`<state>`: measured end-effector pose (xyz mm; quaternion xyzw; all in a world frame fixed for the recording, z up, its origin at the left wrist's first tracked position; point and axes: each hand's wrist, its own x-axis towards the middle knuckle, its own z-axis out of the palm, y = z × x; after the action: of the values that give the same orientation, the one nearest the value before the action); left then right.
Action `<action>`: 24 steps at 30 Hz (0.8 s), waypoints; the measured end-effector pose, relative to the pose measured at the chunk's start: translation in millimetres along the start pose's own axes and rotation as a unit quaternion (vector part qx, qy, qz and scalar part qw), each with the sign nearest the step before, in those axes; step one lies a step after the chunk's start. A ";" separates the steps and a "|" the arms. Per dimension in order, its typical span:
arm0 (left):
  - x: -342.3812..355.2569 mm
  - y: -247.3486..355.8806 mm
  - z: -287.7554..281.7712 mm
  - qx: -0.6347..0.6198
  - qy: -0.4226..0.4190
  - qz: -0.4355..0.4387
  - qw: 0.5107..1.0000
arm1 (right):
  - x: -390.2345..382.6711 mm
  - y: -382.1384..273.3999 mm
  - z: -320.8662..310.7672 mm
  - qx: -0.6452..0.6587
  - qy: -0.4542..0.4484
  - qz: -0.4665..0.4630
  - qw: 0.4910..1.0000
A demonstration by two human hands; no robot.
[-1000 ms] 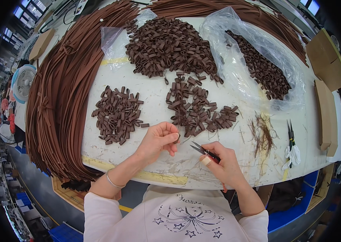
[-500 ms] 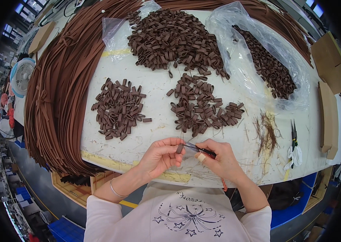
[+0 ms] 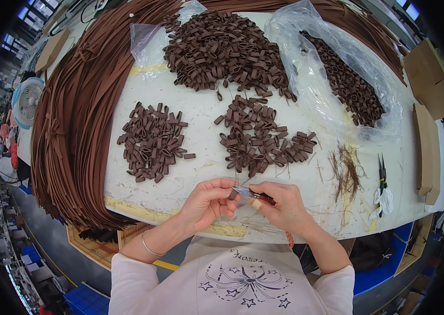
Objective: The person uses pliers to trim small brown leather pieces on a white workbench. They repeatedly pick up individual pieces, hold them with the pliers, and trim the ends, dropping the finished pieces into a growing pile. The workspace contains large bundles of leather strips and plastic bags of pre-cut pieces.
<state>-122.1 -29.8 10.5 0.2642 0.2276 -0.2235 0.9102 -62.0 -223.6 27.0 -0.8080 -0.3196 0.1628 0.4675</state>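
Note:
Pinched between the thumb and fingers of my left hand [image 3: 207, 203] is a small brown strap loop [image 3: 233, 195], with thin threads sticking up from it. My right hand [image 3: 285, 206] grips a pair of thread snips [image 3: 244, 192], their metal blades pointing left and touching or nearly touching the loop's top; which one I cannot tell. Just beyond my hands lies a pile of similar brown loops [image 3: 253, 139]. A smaller pile of loops [image 3: 154, 142] sits to the left, and a large heap of loops [image 3: 227, 52] rises at the back.
Long brown straps [image 3: 77, 121] cover the table's left side. A clear plastic bag [image 3: 390, 113] with more loops lies at the back right. Thread scraps [image 3: 347, 170], black-handled tweezers or scissors [image 3: 382, 173] and cardboard boxes [image 3: 425, 155] are on the right.
My right hand has moved slightly left, bringing the snips' blades closer against the threads at the loop. My left hand keeps its pinch on the loop.

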 end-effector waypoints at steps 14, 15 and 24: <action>5.6 16.0 -5.4 0.182 -0.058 0.033 0.981 | 9.8 7.0 -7.5 0.383 -0.125 0.255 0.879; 5.8 17.4 -6.4 0.193 -0.067 0.037 0.978 | 12.8 4.5 -10.2 0.402 -0.146 0.270 0.863; 8.2 36.9 -0.9 0.308 -0.112 0.037 0.944 | 17.4 10.5 -5.5 0.472 -0.168 0.268 0.823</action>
<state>-96.4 -3.5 19.4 0.5129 0.0344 -0.2769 0.8118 -42.2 -219.3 21.3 -0.5024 -0.0478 0.5456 0.6690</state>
